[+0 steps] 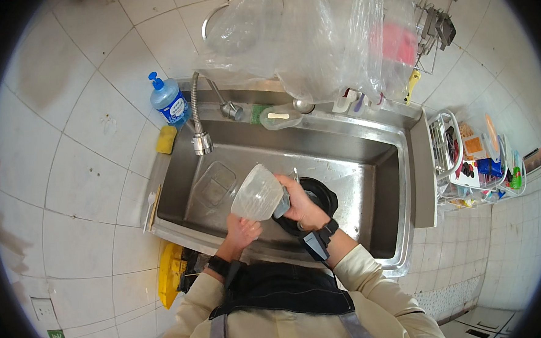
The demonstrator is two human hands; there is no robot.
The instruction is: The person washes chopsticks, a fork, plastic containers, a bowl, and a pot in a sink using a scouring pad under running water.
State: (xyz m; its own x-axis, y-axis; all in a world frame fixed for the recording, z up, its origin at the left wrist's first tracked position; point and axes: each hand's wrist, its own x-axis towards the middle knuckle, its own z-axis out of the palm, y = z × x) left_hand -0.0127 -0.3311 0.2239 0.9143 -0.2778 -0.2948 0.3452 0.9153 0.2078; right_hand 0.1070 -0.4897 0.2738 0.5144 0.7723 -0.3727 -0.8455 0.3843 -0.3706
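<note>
Over the steel sink, my left hand (243, 232) grips the rim of a translucent plastic bowl (256, 195), which is tipped on its side. A grey cloth (281, 205) is held in my right hand (300, 202) and pressed against the bowl's base. Below my right hand a black round pan or basin (324, 196) rests on the sink floor, partly hidden by the hand and wrist. To the left of the bowl, a clear plastic lid or tray (215, 184) lies flat in the sink (343, 165).
A flexible faucet (201, 142) hangs over the sink's back left. Along the rim are a blue-pump soap bottle (169, 101), a yellow sponge (166, 139), a green scouring pad (259, 112) and a clear dish (280, 117). Plastic bags (310, 43) hang above; a filled wire rack (448, 143) hangs right.
</note>
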